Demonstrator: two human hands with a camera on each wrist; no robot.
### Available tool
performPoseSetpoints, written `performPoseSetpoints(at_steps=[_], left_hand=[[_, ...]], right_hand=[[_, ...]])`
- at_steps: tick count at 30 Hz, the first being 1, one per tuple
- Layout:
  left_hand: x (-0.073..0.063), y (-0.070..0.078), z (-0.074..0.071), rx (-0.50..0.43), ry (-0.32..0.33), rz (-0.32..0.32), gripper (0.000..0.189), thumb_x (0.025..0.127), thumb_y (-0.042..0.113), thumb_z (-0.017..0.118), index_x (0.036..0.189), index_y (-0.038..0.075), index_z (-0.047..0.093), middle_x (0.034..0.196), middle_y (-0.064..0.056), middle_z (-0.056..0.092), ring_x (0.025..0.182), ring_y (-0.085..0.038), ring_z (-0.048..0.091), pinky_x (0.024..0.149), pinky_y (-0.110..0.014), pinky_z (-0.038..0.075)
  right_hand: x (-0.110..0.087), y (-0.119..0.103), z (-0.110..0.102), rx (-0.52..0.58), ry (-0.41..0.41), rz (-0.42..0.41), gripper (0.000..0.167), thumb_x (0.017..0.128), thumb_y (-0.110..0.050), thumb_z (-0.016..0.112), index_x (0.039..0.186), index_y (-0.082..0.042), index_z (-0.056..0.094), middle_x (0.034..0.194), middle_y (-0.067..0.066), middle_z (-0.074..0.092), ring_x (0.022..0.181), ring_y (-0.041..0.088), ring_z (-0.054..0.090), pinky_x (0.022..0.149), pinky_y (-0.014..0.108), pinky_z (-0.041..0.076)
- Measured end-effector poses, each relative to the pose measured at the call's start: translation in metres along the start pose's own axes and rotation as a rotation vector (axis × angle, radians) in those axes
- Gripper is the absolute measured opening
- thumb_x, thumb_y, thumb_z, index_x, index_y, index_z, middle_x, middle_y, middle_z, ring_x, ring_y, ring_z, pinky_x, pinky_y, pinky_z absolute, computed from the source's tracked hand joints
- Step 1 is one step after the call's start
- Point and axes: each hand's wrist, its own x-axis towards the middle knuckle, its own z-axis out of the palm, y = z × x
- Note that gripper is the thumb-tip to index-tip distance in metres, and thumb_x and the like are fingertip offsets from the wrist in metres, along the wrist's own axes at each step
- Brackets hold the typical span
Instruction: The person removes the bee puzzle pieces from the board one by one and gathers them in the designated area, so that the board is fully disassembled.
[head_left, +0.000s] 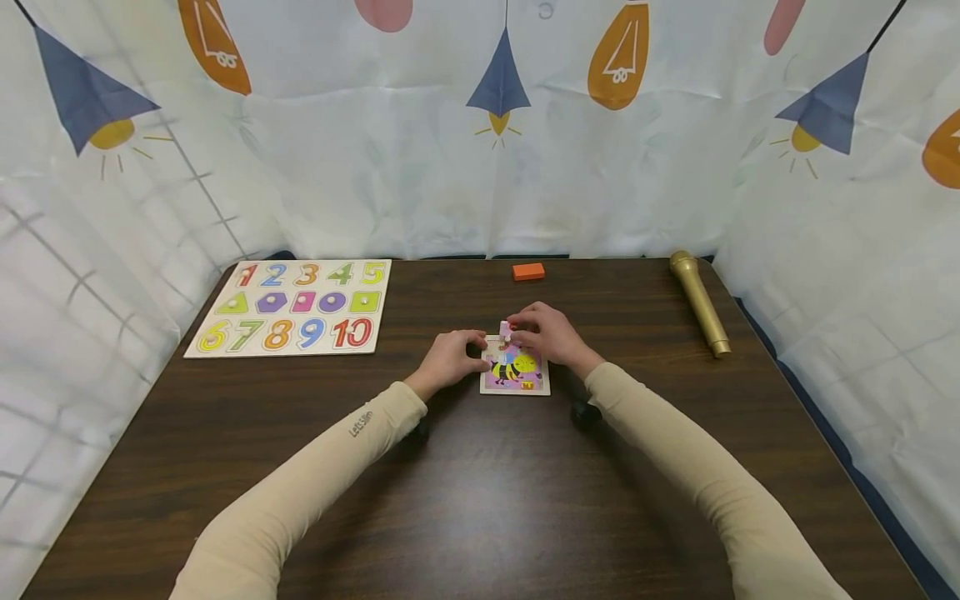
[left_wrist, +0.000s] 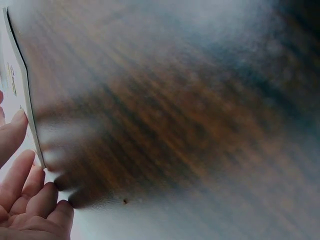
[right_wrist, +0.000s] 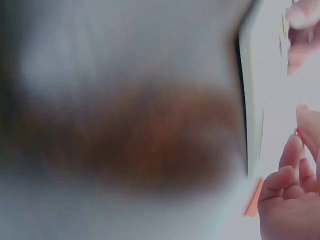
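A small bee jigsaw puzzle board (head_left: 516, 385), pink with a yellow and black bee, lies on the table in front of me. My left hand (head_left: 450, 358) grips its left side, the thumb over the edge and the fingers near the upper corner. At the top of the board, my right hand (head_left: 553, 337) pinches a small pink puzzle piece (head_left: 505, 329) between thumb and fingers. Part of that piece is hidden by the fingers. Both wrist views are washed out; in the left one the thumb lies on the pale board (left_wrist: 27, 95).
A number-and-shape peg board (head_left: 288, 308) lies at the back left. An orange block (head_left: 528, 272) sits near the back edge, and a gold microphone (head_left: 700, 304) lies at the right. Patterned white curtain (head_left: 375, 167) surrounds the dark table (head_left: 480, 500).
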Motion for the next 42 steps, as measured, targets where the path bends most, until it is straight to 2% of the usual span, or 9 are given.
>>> performPoseSetpoints(at_steps=[4, 8, 13, 18, 24, 32, 42], left_hand=[[0.0, 0.0, 0.001, -0.002, 0.003, -0.008, 0.032, 0.083, 0.018, 0.079, 0.109, 0.001, 0.071, 0.13, -0.012, 0.063, 0.123, -0.029, 0.056, 0.106, -0.043, 0.039], [0.0, -0.001, 0.002, 0.0, 0.01, -0.01, 0.031, 0.082, 0.017, 0.08, 0.107, 0.001, 0.071, 0.13, -0.012, 0.063, 0.123, -0.029, 0.056, 0.106, -0.042, 0.04], [0.001, 0.0, 0.003, -0.002, 0.008, -0.011, 0.031, 0.082, 0.017, 0.079, 0.107, 0.001, 0.071, 0.13, -0.012, 0.063, 0.123, -0.029, 0.056, 0.106, -0.041, 0.039], [0.001, 0.001, 0.003, -0.004, 0.008, -0.013, 0.03, 0.082, 0.016, 0.079, 0.107, 0.001, 0.071, 0.131, -0.011, 0.062, 0.124, -0.029, 0.056, 0.107, -0.042, 0.039], [0.001, 0.001, 0.004, -0.008, 0.011, -0.011, 0.03, 0.082, 0.016, 0.079, 0.107, 0.001, 0.071, 0.13, -0.012, 0.063, 0.123, -0.029, 0.056, 0.107, -0.042, 0.039], [0.001, 0.001, 0.004, -0.007, 0.013, -0.016, 0.031, 0.082, 0.017, 0.08, 0.107, 0.001, 0.071, 0.13, -0.011, 0.063, 0.123, -0.028, 0.056, 0.107, -0.041, 0.039], [0.0, 0.001, 0.002, -0.003, 0.013, -0.018, 0.031, 0.082, 0.016, 0.079, 0.107, 0.001, 0.071, 0.131, -0.011, 0.063, 0.124, -0.028, 0.056, 0.107, -0.041, 0.039]], right_hand=[[0.005, 0.017, -0.016, -0.03, 0.05, 0.021, 0.034, 0.095, -0.024, 0.066, 0.127, -0.013, 0.067, 0.117, 0.009, 0.056, 0.094, 0.024, 0.051, 0.082, 0.038, 0.047], [0.008, 0.039, -0.033, -0.072, 0.088, 0.02, 0.034, 0.096, -0.022, 0.065, 0.127, -0.01, 0.066, 0.118, 0.012, 0.057, 0.098, 0.027, 0.052, 0.087, 0.042, 0.046], [0.003, 0.062, -0.051, -0.094, 0.104, 0.045, 0.035, 0.096, -0.019, 0.064, 0.128, -0.006, 0.065, 0.12, 0.016, 0.056, 0.108, 0.033, 0.054, 0.097, 0.048, 0.044], [0.0, 0.077, -0.063, -0.116, 0.104, 0.079, 0.035, 0.096, -0.019, 0.064, 0.128, -0.004, 0.064, 0.123, 0.019, 0.056, 0.112, 0.037, 0.055, 0.098, 0.051, 0.043], [-0.001, 0.084, -0.07, -0.153, 0.077, 0.102, 0.034, 0.095, -0.019, 0.065, 0.126, -0.003, 0.066, 0.122, 0.02, 0.058, 0.112, 0.037, 0.054, 0.099, 0.051, 0.042], [-0.002, 0.084, -0.071, -0.141, 0.035, 0.146, 0.035, 0.096, -0.018, 0.063, 0.128, -0.003, 0.064, 0.125, 0.02, 0.056, 0.109, 0.036, 0.054, 0.097, 0.051, 0.042], [0.002, 0.085, -0.072, -0.135, 0.017, 0.13, 0.033, 0.097, -0.015, 0.062, 0.127, -0.001, 0.064, 0.127, 0.022, 0.055, 0.111, 0.037, 0.053, 0.098, 0.052, 0.042]])
